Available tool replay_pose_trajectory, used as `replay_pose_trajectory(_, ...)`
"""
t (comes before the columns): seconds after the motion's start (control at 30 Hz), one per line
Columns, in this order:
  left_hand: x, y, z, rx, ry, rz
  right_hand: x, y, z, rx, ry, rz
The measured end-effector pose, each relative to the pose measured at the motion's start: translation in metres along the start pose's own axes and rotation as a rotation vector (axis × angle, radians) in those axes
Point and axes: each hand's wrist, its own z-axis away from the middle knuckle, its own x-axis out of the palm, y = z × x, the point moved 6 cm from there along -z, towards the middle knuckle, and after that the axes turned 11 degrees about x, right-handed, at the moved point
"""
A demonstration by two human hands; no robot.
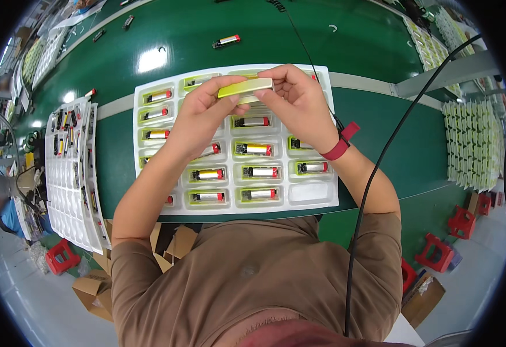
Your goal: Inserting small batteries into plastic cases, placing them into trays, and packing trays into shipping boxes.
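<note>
Between both hands, above the far part of a white moulded tray (227, 210), is a slim box-shaped case (238, 88), yellow-green fading to pale silver. My left hand (206, 110) pinches its left end between thumb and fingers. At the pale right end, my right hand (293, 101) grips with thumb and curled fingers; a red band (340, 146) circles that wrist. Under my hands, the tray's pockets hold yellow-green shells, each with a silver cylindrical cell (258, 149) with a red end and black parts. My hands and forearms hide several pockets.
A green work table (374, 139) carries the tray. One loose cell assembly (227, 41) lies beyond it. At left are stacked trays (71, 191) with parts; at right, a stack of green-edged trays (473, 144). A black cable (387, 139) hangs across the right side. Red stools (435, 253) stand on the floor.
</note>
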Motion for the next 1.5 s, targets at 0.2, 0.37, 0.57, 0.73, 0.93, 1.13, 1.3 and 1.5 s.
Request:
replay_pose_trajectory(0.2,0.017,0.016,0.001,0.288,-0.083,-0.206,-0.01,-0.013,0.014,-0.248,0.1,0.143)
replay_pose_trajectory(0.37,0.041,0.018,0.029,0.113,-0.156,-0.356,-0.025,-0.047,0.056,-0.047,-0.037,0.422)
replay_pose_trajectory(0.57,0.092,0.011,0.046,0.215,-0.442,-0.254,-0.042,-0.045,0.132,-0.159,0.079,0.582)
replay_pose_trajectory(0.73,0.103,-0.006,0.058,-0.196,-0.603,0.232,-0.046,-0.015,0.161,0.116,-0.139,-0.166)
replay_pose_trajectory(0.93,0.104,-0.002,0.092,-0.307,-0.642,0.06,-0.041,-0.006,0.187,0.164,-0.298,-0.107)
replay_pose_trajectory(1.13,0.021,0.065,0.111,0.33,-0.259,-0.792,-0.059,0.002,0.193,-0.059,0.043,0.84)
replay_pose_trajectory(1.3,-0.131,0.056,0.138,0.157,0.451,-1.115,-0.063,0.01,0.196,-0.064,0.098,0.954)
replay_pose_trajectory(1.5,-0.193,0.005,0.153,-0.118,0.43,-0.913,-0.118,0.042,0.17,0.275,0.44,0.326)
